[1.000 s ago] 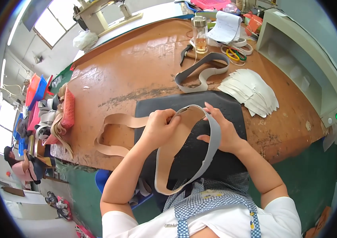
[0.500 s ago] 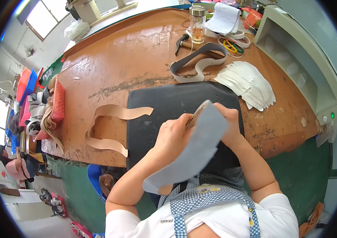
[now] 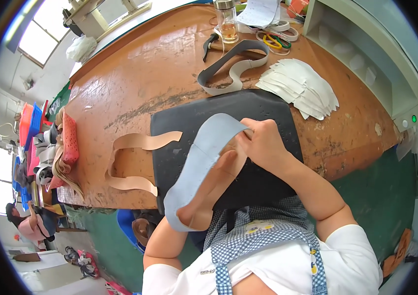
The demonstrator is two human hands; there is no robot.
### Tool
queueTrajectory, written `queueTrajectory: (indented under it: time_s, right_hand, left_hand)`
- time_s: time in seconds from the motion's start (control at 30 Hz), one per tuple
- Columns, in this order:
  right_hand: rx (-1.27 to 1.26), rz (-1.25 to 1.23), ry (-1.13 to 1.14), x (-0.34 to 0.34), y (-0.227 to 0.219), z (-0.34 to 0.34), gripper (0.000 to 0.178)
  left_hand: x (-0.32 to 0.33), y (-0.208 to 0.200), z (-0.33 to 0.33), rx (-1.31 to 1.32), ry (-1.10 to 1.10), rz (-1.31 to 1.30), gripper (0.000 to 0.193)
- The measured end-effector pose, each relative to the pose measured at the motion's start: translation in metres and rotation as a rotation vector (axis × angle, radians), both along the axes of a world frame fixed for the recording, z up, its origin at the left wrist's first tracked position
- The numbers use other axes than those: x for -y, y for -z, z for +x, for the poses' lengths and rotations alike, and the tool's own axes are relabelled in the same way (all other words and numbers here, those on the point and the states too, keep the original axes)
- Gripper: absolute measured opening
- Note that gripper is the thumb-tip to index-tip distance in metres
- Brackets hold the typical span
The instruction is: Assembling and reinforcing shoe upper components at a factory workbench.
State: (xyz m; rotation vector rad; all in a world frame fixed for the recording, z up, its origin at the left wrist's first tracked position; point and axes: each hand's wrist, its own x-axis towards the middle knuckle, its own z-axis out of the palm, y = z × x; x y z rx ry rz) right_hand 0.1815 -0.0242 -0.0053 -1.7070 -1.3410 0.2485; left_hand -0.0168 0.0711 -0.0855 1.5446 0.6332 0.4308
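Observation:
A wide curved band, pale blue outside and tan inside [image 3: 196, 164], forms a loop above the black mat [image 3: 248, 179]. My right hand [image 3: 267, 143] pinches its far right end between thumb and fingers. Behind the band's near side passes my left arm, and part of my left hand [image 3: 226, 161] shows through the loop; its fingers are mostly hidden, so its grip is unclear. Left of the mat a tan curved strip [image 3: 135, 141] lies with its end over the mat's edge. Beyond the mat stands a grey-and-white looped band [image 3: 221, 91].
White cut pieces [image 3: 300, 83] lie in a fanned pile at the mat's far right. A hammer [image 3: 211, 45], a glass jar [image 3: 227, 24] and scissors [image 3: 277, 42] sit farther back. A red basket [image 3: 71, 137] of strips stands left; a grey machine housing [image 3: 381, 59] borders the right.
The band has turned and opened from a flat-looking sheet into a visible loop. My left hand has gone behind it, while my right hand has shifted slightly left. The whole view has tilted.

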Motion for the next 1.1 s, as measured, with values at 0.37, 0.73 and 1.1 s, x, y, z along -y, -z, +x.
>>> queueTrajectory:
  time_s: [0.37,0.73,1.1]
  right_hand:
    - [0.115,0.087,-0.028,0.004,0.000,-0.022,0.008]
    - [-0.013,0.078,-0.044,0.004,0.005,-0.016,0.009]
    - [-0.132,-0.038,-0.064,0.004,-0.004,-0.004,0.008]
  left_hand:
    - [0.016,-0.027,0.018,0.124,-0.242,-0.073,0.018]
    - [0.027,-0.037,0.031,0.192,-0.298,0.162,0.018]
    - [0.032,-0.075,0.030,0.071,-0.169,0.724,0.021]
